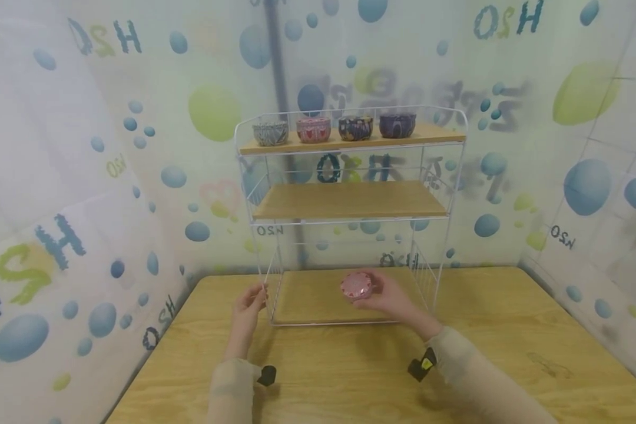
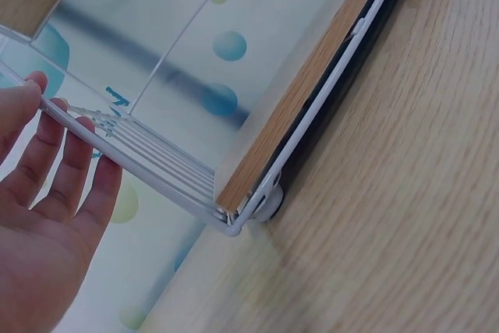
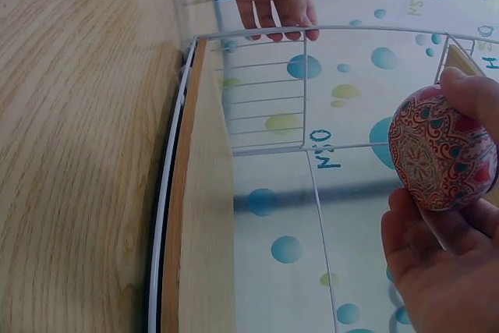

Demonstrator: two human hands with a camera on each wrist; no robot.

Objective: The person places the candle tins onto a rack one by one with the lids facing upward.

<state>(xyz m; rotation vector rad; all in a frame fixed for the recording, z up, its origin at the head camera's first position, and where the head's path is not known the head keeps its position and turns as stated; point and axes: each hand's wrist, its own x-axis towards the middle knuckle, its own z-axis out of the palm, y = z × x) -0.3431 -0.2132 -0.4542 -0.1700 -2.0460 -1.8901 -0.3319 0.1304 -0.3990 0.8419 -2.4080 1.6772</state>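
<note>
My right hand (image 1: 386,294) grips a small round patterned tin (image 1: 356,286) with a pink lid above the bottom shelf of a white wire rack. Up close in the right wrist view, the tin (image 3: 437,150) shows a red and teal ornate pattern, held between thumb and fingers. My left hand (image 1: 249,301) is at the rack's left front upright. Seen from the left wrist, its thumb and fingertips pinch the white wire post (image 2: 148,177). The bottom shelf board (image 1: 312,294) lies between the two hands.
Several patterned tins, among them a pink one (image 1: 314,129) and a dark purple one (image 1: 397,125), line the rack's top shelf (image 1: 434,134). A bare wooden middle shelf (image 1: 350,200) sits below. The rack stands on a wooden table (image 1: 328,377) before a printed curtain (image 1: 164,147).
</note>
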